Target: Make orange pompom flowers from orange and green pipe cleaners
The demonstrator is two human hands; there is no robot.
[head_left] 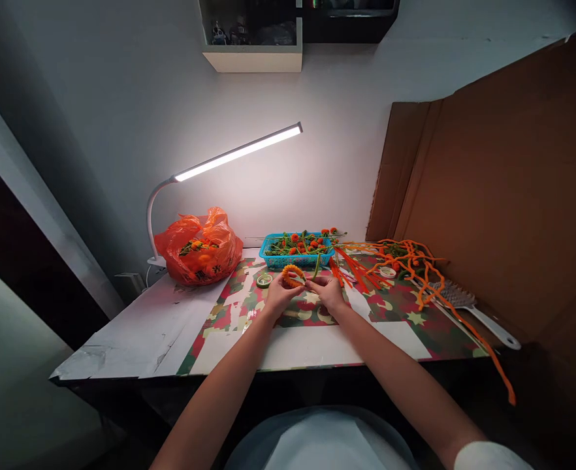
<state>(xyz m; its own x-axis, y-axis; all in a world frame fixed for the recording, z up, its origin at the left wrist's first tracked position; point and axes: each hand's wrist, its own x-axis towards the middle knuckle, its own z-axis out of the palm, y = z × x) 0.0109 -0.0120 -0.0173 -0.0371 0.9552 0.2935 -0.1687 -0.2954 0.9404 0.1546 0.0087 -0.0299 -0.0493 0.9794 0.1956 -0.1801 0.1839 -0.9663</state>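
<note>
My left hand (279,294) is closed in a pinch on a curled orange chenille strip (292,270), which bends into a ridged loop above the fingers. Opposite it, my right hand (328,292) pinches a thin green stem (317,265) that sticks up past the fingertips. The fingertips of both hands nearly meet over the table, and where the stem joins the orange strip is hidden by them. Just behind the hands stands a blue basket (295,262) filled with orange flower heads on green stems (302,244).
An orange plastic bag (224,254) with flowers sits left, beside a lit desk lamp (239,153). A roll of green tape (264,281) lies near my left hand. Orange chenille strips (366,267), a tape roll (387,272) and a brush (488,324) lie right, before a cardboard sheet (503,196).
</note>
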